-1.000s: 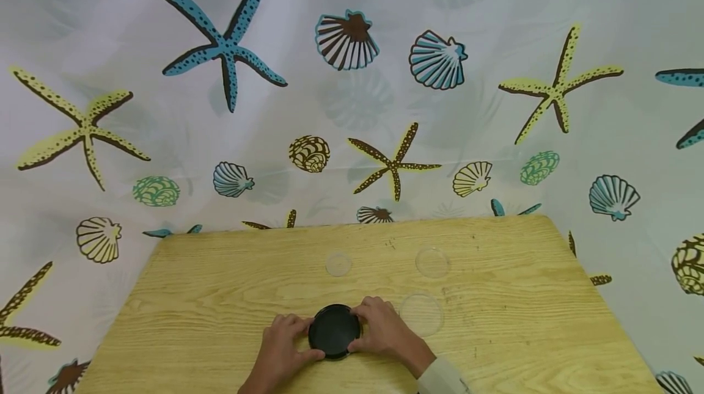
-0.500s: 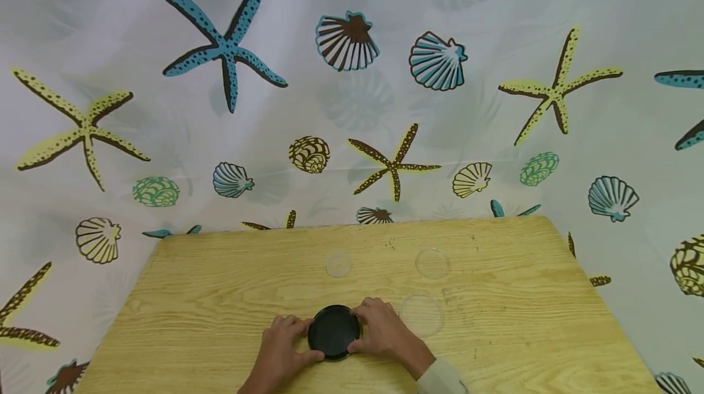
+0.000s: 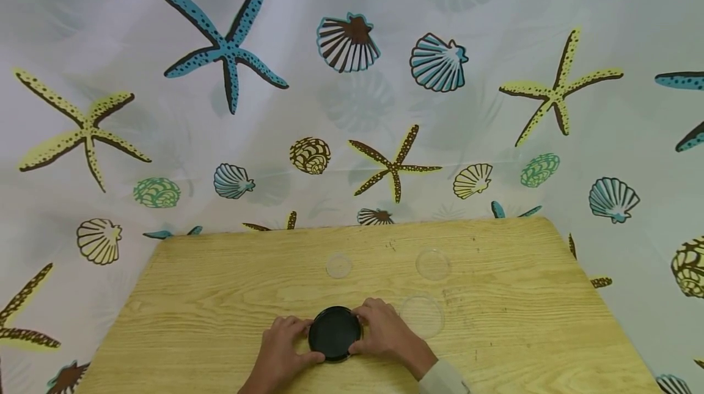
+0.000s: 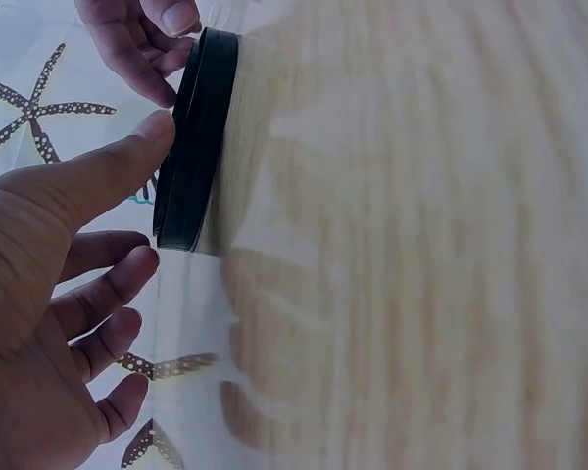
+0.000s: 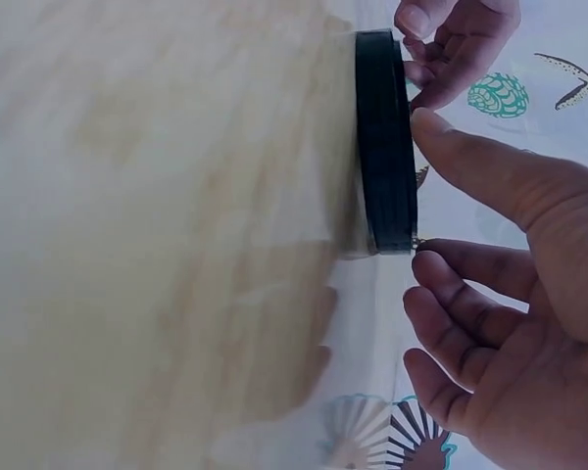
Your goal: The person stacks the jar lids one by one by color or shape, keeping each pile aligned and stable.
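A black round shallow dish [image 3: 335,333] lies flat at the wooden table's near middle, between both hands. Its side shows a rim line in the left wrist view, as if two pieces were stacked. My left hand [image 3: 283,349] pinches its left edge between thumb and index finger; the other fingers curl loosely. On the opposite edge my right hand [image 3: 383,331] grips in the same manner, thumb nearer the body. Both thumbs touch the upper rim in the wrist views. Right of the right hand lies a large clear round disc [image 3: 421,316].
Two smaller clear discs lie farther back on the table [image 3: 209,296]: a small one [image 3: 338,266] behind the black dish and a medium one [image 3: 432,264] to its right. A white curtain [image 3: 352,107] printed with starfish and shells hangs behind the table and along its sides.
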`<action>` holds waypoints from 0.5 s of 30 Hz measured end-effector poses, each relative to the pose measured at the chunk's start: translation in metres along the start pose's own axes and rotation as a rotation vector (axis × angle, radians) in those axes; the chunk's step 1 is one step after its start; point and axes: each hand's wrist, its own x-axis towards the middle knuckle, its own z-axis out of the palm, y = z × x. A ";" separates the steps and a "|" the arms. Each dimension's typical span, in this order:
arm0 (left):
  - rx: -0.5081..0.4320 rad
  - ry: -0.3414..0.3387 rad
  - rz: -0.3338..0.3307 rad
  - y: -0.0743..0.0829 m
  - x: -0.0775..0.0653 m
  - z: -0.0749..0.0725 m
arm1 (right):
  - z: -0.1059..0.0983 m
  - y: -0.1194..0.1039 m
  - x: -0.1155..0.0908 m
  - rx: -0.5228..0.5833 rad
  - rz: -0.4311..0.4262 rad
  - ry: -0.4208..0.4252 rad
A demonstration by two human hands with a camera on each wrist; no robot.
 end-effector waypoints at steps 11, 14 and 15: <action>0.015 0.033 0.014 0.004 0.003 -0.006 | -0.008 0.002 -0.002 0.008 0.000 -0.018; 0.015 0.032 0.017 0.007 0.005 -0.009 | -0.009 0.004 -0.004 -0.001 -0.009 -0.007; 0.017 0.035 0.023 0.008 0.006 -0.010 | -0.010 0.005 -0.005 -0.009 -0.014 -0.002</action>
